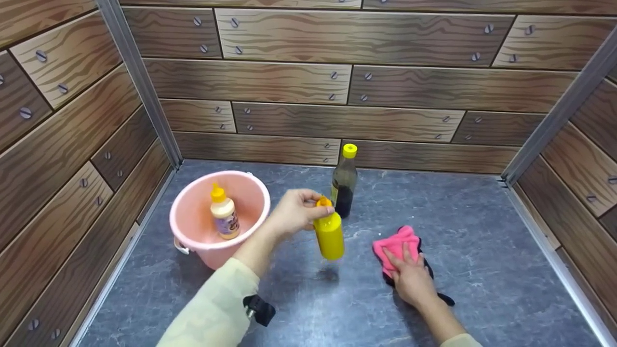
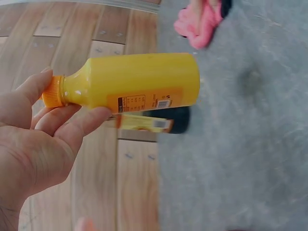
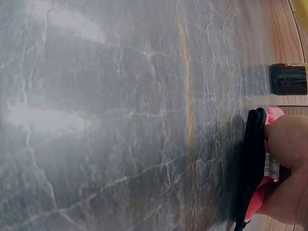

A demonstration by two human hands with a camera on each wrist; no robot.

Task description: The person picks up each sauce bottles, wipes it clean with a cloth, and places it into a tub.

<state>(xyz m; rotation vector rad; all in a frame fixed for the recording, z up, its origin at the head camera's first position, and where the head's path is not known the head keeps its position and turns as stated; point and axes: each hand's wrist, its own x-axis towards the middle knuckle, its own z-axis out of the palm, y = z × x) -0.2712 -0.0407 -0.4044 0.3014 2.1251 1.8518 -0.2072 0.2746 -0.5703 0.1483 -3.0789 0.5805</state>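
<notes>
My left hand [image 1: 300, 212] grips a yellow bottle [image 1: 330, 238] around its orange cap and neck. The bottle is nearly upright and held above the tabletop, with a shadow beneath it. In the left wrist view, the thumb and fingers close around the orange cap [image 2: 54, 91], and a printed label shows on the yellow side [image 2: 144, 72]. My right hand [image 1: 415, 282] rests with spread fingers on a pink cloth [image 1: 397, 246] with black edging, which lies on the table. The right wrist view shows the cloth's black edge [image 3: 252, 159] and a small white tag [image 3: 271, 167].
A pink bucket [image 1: 181, 212] stands at the left, with a cream bottle [image 1: 224, 212] with a yellow cap inside. Behind the yellow bottle stands a dark sauce bottle [image 1: 345, 185] with a yellow cap. Wood-patterned walls [image 1: 289, 82] enclose the grey marbled table [image 1: 482, 231] at the back and sides.
</notes>
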